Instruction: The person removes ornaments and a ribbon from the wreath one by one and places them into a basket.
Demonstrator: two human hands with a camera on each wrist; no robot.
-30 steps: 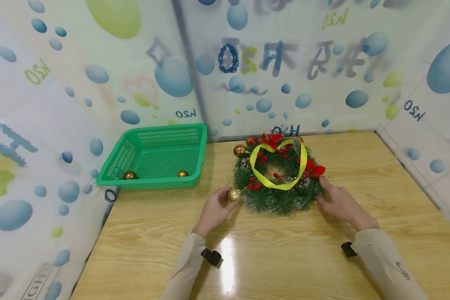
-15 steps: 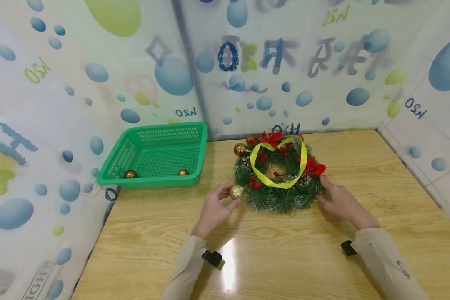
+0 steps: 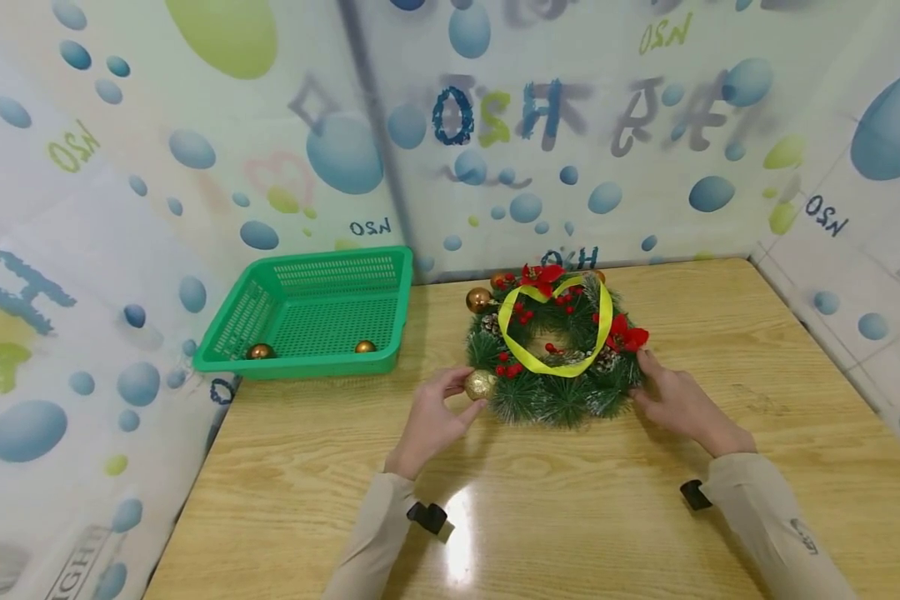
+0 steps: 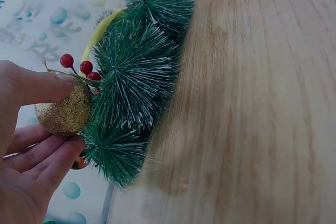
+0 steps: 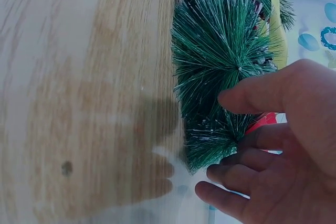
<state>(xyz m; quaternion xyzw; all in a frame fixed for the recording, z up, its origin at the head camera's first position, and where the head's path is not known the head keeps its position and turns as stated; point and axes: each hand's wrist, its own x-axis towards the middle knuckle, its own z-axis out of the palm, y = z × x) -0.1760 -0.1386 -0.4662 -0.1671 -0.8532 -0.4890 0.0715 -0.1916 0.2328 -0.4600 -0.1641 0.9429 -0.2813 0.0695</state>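
A gold glitter ball ornament (image 3: 481,385) sits between the thumb and fingers of my left hand (image 3: 430,421), at the near left edge of a green Christmas wreath (image 3: 558,402). In the left wrist view, the glitter ball (image 4: 64,109) has a thin string loop at its top, beside red berries (image 4: 86,67). My right hand (image 3: 686,404) holds the wreath's right side, thumb on the needles, near a red fabric flower (image 3: 627,335). Yellow ribbon (image 3: 606,321) loops over the wreath's centre. A shiny copper ball (image 3: 478,299) is at its far left edge.
A green plastic basket (image 3: 345,364) stands left of the wreath, with a copper ball (image 3: 260,352) and a smaller copper ball (image 3: 365,347) inside. Everything rests on a wooden table (image 3: 570,517), with a patterned wall covering (image 3: 525,167) behind it.
My left hand has moved slightly right with the gold glitter ball, bringing it up against the wreath's edge. My right hand stays on the wreath's right side.
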